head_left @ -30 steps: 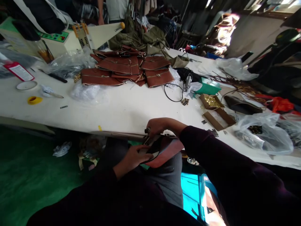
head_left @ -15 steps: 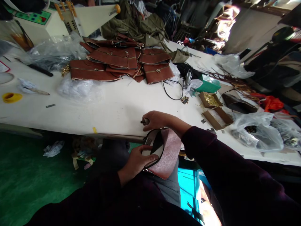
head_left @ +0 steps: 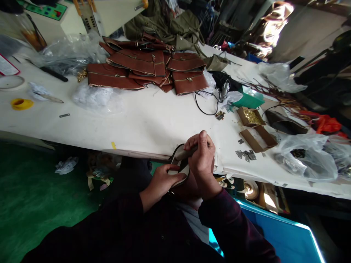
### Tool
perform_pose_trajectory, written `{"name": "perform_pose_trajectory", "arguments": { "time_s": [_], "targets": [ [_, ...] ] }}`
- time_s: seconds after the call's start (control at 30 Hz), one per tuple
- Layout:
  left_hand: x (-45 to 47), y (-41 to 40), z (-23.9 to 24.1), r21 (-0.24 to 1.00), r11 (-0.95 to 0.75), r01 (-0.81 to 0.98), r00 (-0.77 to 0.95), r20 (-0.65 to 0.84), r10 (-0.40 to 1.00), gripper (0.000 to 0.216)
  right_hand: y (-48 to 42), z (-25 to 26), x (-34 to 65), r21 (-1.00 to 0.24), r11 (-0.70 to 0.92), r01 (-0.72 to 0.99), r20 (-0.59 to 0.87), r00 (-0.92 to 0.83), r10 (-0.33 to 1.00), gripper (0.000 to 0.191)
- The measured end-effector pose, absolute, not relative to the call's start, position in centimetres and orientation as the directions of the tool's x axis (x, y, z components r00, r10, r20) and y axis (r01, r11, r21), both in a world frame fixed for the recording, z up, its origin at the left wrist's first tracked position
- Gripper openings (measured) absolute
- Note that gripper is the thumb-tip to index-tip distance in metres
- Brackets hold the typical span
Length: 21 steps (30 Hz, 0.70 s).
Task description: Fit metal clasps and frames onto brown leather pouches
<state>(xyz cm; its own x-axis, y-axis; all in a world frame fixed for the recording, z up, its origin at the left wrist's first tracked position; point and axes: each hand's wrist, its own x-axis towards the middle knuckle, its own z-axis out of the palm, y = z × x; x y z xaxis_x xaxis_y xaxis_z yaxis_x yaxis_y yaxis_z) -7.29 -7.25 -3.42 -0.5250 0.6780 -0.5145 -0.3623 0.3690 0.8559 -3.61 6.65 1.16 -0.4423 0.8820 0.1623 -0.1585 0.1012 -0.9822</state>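
Observation:
A reddish-brown leather bag piece (head_left: pixel 187 187) with a pale lining is held at the table's front edge, above my lap, its mouth open and facing left. My left hand (head_left: pixel 162 181) grips its near rim, the thumb laid along the pale inside and the fingers around the edge. Over the far side of the mouth is my right hand (head_left: pixel 201 155), closed with its thumb pointing up. Whatever lies inside its curled fingers is hidden. The right hand and forearm cover much of the bag's outer wall.
Brown leather bag pieces with zips (head_left: pixel 145 64) are piled at the back of the white table (head_left: pixel 153 120). To the right are small cardboard boxes (head_left: pixel 259 138), flat metal plates (head_left: pixel 246 155) and a plastic bag (head_left: pixel 307 157). A yellow tape roll (head_left: pixel 22 104) lies left.
My right hand has moved from beyond the bag, where it held a small dark tool, back and right over the bag's mouth, turning thumb-up. My left hand keeps its grip on the rim.

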Motion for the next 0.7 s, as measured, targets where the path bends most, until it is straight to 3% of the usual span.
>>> {"name": "perform_pose_trajectory", "arguments": {
  "time_s": [0.33, 0.47, 0.7],
  "targets": [
    [-7.1, -7.1, -3.8, 0.85, 0.393, -0.35, -0.534, -0.526, 0.662, 0.04, 6.6, 1.6, -3.8, -0.994, 0.105, -0.003, 0.092, -0.499, 0.862, 0.06],
    [-7.0, -7.0, -3.9, 0.847, 0.393, -0.357, -0.538, -0.531, 0.654, 0.039, 5.9, 0.9, -3.3, -0.993, 0.085, -0.076, 0.113, -0.533, 0.838, 0.057],
    [-6.8, -7.0, -3.7, 0.865, 0.358, -0.352, -0.558, -0.501, 0.662, 0.034, 5.1, 1.7, -2.7, -0.975, 0.197, -0.103, 0.214, -0.675, 0.706, 0.057]
  ]
}}
